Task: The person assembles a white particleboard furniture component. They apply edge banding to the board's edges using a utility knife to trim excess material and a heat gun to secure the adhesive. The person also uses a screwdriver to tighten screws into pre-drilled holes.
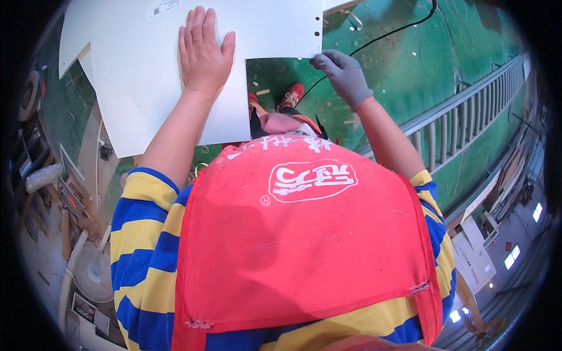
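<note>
A large white panel [134, 76] spreads across the upper left, with a rectangular cutout at its lower right and a small label [164, 7] near the far edge. Flat on its surface lies my bare left hand [206, 58], fingers stretched forward and thumb apart. My right hand [346, 79], in a grey glove, is closed at the panel's right corner, beside the cutout. Its fingertips are partly hidden, but thumb and fingers appear to pinch the edge. A few dark round holes [317, 26] run along that right edge above the glove.
A metal ladder-like frame [468, 117] stretches along the right over the green floor [404, 76]. A black cable [398, 38] crosses the floor. My red shoe [293, 93] shows below the cutout. At lower left stands a white fan [96, 272] near wooden boards.
</note>
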Tool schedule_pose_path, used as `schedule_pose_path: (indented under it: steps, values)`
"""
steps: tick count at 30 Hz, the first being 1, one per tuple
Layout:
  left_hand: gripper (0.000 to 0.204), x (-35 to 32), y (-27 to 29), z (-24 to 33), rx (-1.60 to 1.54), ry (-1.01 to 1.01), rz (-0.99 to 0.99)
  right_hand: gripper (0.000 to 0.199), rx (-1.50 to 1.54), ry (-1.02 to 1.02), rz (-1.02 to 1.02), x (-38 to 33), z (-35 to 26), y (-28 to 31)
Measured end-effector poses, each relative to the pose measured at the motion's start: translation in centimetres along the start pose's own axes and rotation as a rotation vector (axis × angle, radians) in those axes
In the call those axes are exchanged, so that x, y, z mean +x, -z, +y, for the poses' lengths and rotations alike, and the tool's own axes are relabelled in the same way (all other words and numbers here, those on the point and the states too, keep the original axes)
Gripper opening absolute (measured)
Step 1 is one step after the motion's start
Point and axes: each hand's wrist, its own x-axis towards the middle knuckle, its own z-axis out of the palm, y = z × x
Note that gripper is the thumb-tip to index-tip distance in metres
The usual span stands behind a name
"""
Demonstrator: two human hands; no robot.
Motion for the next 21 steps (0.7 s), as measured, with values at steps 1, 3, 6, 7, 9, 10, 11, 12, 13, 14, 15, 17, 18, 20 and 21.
schedule_pose_path:
  steps: [1,3,6,7,9,10,11,12,13,14,15,17,18,20,21]
  values:
    - [0.058,0.0,0.0,0.0,0.0,-0.001,0.001,0.037,0.093,0.014,0.004,0.0,0.7,0.0]
    - [0.058,0.0,-0.1,0.0,-0.002,-0.004,0.004,0.035,0.278,0.042,0.013,-0.3,1.9,0.2]
    - [0.061,0.0,-0.4,-0.3,0.03,-0.007,-0.007,0.031,0.367,0.032,0.087,-1.0,2.0,-0.1]
    - [0.061,0.0,-0.4,-0.2,0.028,-0.005,-0.009,0.03,0.347,-0.026,0.159,-1.1,1.9,-0.2]
    - [0.061,0.0,-0.3,-0.2,0.026,-0.003,-0.014,0.027,0.307,-0.141,0.301,-1.1,1.5,-0.6]
    - [0.061,0.0,-0.4,-0.2,0.023,-0.002,-0.012,0.026,0.176,-0.057,0.329,-1.2,1.1,-0.9]
    - [0.061,0.0,-0.4,-0.2,0.02,0.0,-0.011,0.025,0.044,0.026,0.355,-1.4,0.4,-1.2]
    - [0.061,0.0,-0.5,-0.1,0.018,-0.001,-0.011,0.025,-0.086,0.109,0.38,-1.5,-0.2,-1.4]
    - [0.061,0.1,-0.5,0.0,0.017,-0.001,-0.011,0.024,-0.245,0.26,0.37,-1.1,-0.3,-1.3]
    - [0.062,0.1,-0.5,0.0,0.017,-0.001,-0.011,0.025,-0.356,0.328,0.378,-0.6,0.0,-1.3]
    - [0.062,0.1,-0.5,0.0,0.012,-0.003,-0.012,0.025,-0.468,0.392,0.386,-0.2,0.4,-1.3]
    - [0.062,0.0,-0.5,-0.1,0.018,-0.015,-0.007,0.024,-0.59,0.47,0.343,0.3,0.6,-1.0]
    - [0.062,0.2,-0.6,0.2,0.023,-0.02,-0.004,0.021,-0.612,0.493,0.303,0.6,0.8,-0.3]
    - [0.062,0.6,-1.0,0.7,0.032,-0.022,-0.005,0.016,-0.657,0.54,0.222,1.3,1.4,1.1]
    - [0.062,0.5,-1.0,0.6,0.034,-0.025,-0.006,0.015,-0.687,0.562,0.217,1.4,1.5,1.3]
